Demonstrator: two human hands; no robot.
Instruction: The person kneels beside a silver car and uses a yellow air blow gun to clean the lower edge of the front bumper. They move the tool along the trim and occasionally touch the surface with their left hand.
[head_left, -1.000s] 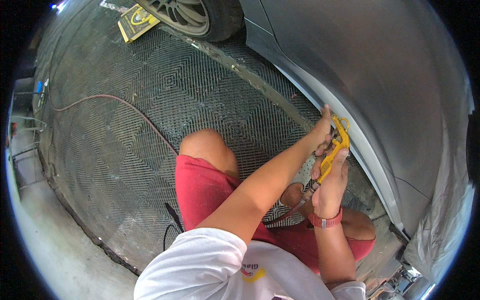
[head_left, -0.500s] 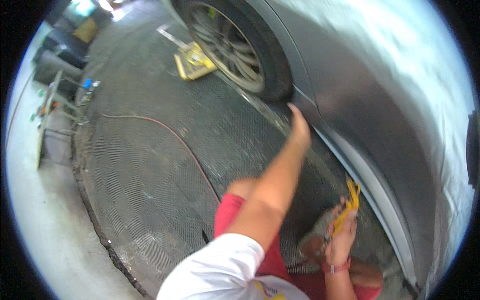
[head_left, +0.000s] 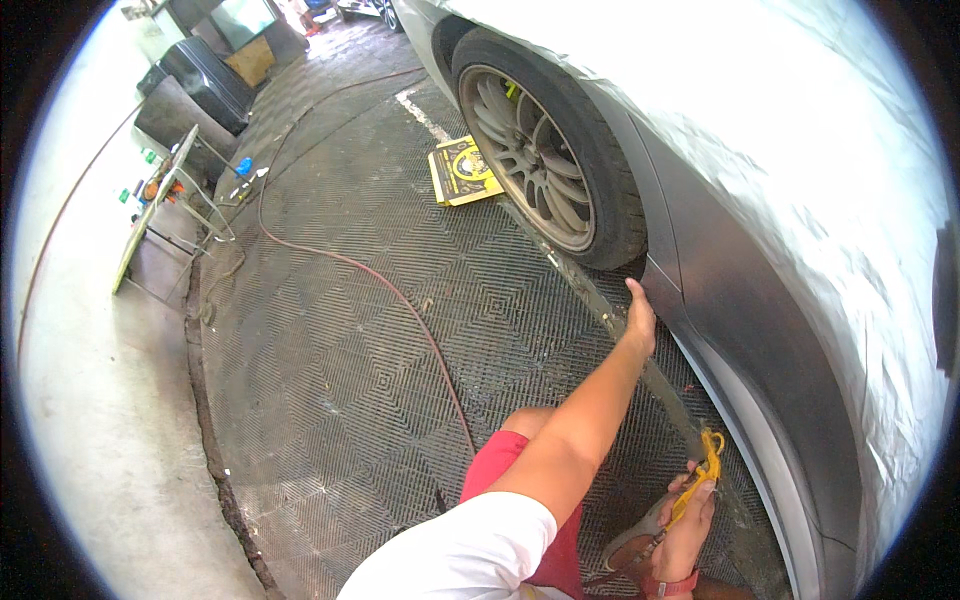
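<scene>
My left hand [head_left: 641, 318] reaches forward to the lower edge of the grey car body panel [head_left: 745, 290], just behind the wheel [head_left: 530, 155]. One digit is stretched out there; the other fingers are partly hidden. Lower right, close beside the car's sill [head_left: 755, 450], my right hand [head_left: 690, 525] is wrapped round a yellow air blow gun [head_left: 702, 480]. Its looped end points up and forward, and a thin hose seems to run back from it under my wrist.
Silvery masking sheet [head_left: 800, 130] covers the car's upper side. A yellow and black box [head_left: 465, 172] lies by the tyre. A reddish hose [head_left: 400, 293] crosses the patterned floor mat [head_left: 330, 370]. A folding stand [head_left: 165, 210] leans near the left wall.
The view has shifted, so the wheel and car sit further right and lower. My left hand stays near the panel edge behind the wheel; my right hand still grips the blow gun.
</scene>
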